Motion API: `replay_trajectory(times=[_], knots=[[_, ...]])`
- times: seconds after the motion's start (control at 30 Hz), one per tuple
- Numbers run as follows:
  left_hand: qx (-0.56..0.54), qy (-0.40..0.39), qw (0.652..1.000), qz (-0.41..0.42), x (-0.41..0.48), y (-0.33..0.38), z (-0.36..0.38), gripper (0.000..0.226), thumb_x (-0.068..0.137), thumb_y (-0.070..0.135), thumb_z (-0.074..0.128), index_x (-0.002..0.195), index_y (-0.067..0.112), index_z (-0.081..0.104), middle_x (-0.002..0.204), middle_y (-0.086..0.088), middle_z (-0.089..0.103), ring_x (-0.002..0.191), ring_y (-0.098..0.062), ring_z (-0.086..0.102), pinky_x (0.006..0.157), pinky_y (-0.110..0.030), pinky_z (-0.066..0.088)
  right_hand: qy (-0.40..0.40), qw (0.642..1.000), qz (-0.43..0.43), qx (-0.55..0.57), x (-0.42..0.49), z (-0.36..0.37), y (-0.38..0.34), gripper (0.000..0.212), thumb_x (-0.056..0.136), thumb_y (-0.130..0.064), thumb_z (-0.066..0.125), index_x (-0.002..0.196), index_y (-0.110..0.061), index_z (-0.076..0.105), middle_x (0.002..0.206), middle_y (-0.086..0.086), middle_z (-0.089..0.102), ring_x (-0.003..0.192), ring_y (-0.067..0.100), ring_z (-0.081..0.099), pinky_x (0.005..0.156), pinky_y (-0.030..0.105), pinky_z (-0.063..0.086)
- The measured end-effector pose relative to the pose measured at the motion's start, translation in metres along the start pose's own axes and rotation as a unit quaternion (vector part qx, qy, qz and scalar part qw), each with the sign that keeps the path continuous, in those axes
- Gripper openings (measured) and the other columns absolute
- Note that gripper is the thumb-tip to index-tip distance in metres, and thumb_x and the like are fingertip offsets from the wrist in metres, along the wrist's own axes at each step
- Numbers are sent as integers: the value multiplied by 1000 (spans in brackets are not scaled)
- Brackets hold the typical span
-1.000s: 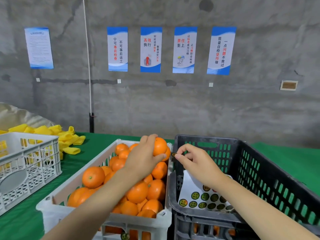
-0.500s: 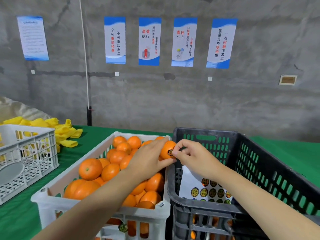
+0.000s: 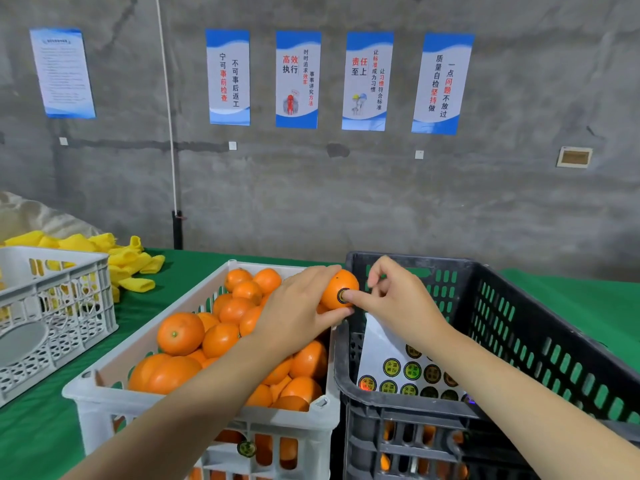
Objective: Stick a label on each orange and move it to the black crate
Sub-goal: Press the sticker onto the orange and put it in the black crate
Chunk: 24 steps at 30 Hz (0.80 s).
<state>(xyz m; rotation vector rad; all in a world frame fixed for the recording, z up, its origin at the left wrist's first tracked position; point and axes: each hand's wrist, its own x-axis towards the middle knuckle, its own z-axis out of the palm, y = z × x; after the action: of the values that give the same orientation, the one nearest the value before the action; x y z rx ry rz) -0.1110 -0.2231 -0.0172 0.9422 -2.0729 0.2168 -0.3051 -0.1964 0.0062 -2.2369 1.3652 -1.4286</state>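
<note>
- Two hands meet over the seam between two crates.
- Left hand (image 3: 298,317): fingers wrapped round one orange (image 3: 337,289), thumb under it, fingertips over its top. Grasp firm; the fruit is clear of the pile.
- Label (image 3: 343,295): round, dark with a yellow ring, stuck on the side of the orange that faces the right hand, between the left thumb and left fingertips.
- Right hand (image 3: 401,299): one digit stretched out, its tip on the label's edge, pressing. The other fingers are curled above it and hold nothing that shows.
- Black crate (image 3: 519,306): directly under and behind the right fingers. The orange sits just left of its near-left rim, not yet inside.
- Sheet (image 3: 398,362): white backing with rows of round labels, leaning inside the black crate below the right wrist.
- Orange shapes (image 3: 388,431) show through the black crate's lower slots, well below both hands.
- White crate (image 3: 194,306): under the left wrist and forearm, touching the black crate's left wall.
- Pile (image 3: 180,332): unlabelled oranges fill the white crate, just below the left fingers.
- One loose label (image 3: 246,448) sits on the white crate's front wall.
- Second white crate (image 3: 69,299): well left of the left hand.
- Yellow sleeves (image 3: 131,261): heaped behind that crate.
- Green cloth (image 3: 52,427) covers the table.
- Posters (image 3: 298,79): on the grey wall, far above the fingers.
</note>
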Motion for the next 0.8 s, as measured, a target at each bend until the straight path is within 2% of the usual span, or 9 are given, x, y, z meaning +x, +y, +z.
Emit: replay_trajectory(times=[0.07,0.2,0.33,0.4,0.47,0.53,0.6,0.67,0.8], knots=[[3,3,1000,7,-1,0,-1,65,86,47,72,140,20,51,137,2,59,124,-19,55,101,-35,46,8,1000,4,-6,0,-2,2,44,74,-50,80,79,-31,41,50,-10,56,43,4,42,50,19,37],[16,16,999,25,0,2,-1,63,85,42,74,140,22,52,138,3,58,125,-19,54,102,-36,45,-19,997,-5,-78,-1,-3,2,41,73,-64,69,85,-37,42,53,-11,59,48,6,48,56,34,41],[6,-4,1000,22,0,4,-1,65,87,46,71,144,25,49,142,5,55,130,-16,51,106,-36,44,-20,993,-25,-114,-2,-5,0,33,78,-64,63,85,-39,44,52,-15,56,49,6,48,52,29,36],[-12,-8,1000,18,0,4,-1,67,86,50,72,143,26,49,141,6,56,129,-15,52,106,-36,44,28,992,-23,-123,-1,-9,2,27,85,-58,61,78,-35,48,48,-13,52,46,9,44,50,29,35],[-41,-23,999,-3,0,6,-2,70,83,58,70,142,28,50,139,8,58,126,-14,54,104,-37,46,105,985,8,-133,1,-13,3,35,91,-56,56,69,-31,49,45,-8,48,45,9,44,49,29,33],[-93,-42,994,-38,-1,8,0,70,79,68,67,138,35,52,133,13,61,120,-9,57,101,-35,48,177,969,43,-169,2,-16,5,43,98,-55,45,63,-28,44,48,-6,48,48,9,47,49,30,29],[-174,-73,979,-76,-2,10,2,65,73,73,66,129,42,56,122,18,64,113,-1,59,97,-33,52,226,951,70,-196,3,-20,8,47,102,-49,35,63,-25,38,51,-4,46,52,18,50,49,32,27],[-241,-112,959,-95,-2,11,5,60,72,71,69,124,44,59,117,20,66,112,1,60,97,-36,53,251,941,87,-212,4,-23,11,48,105,-45,29,65,-21,40,52,-4,46,52,20,51,48,31,27],[-274,-169,942,-100,-1,13,12,52,75,67,70,121,46,60,116,18,66,114,-1,60,98,-38,53,275,921,93,-260,4,-27,14,51,105,-44,28,66,-16,44,50,-5,44,46,15,45,45,28,21]])
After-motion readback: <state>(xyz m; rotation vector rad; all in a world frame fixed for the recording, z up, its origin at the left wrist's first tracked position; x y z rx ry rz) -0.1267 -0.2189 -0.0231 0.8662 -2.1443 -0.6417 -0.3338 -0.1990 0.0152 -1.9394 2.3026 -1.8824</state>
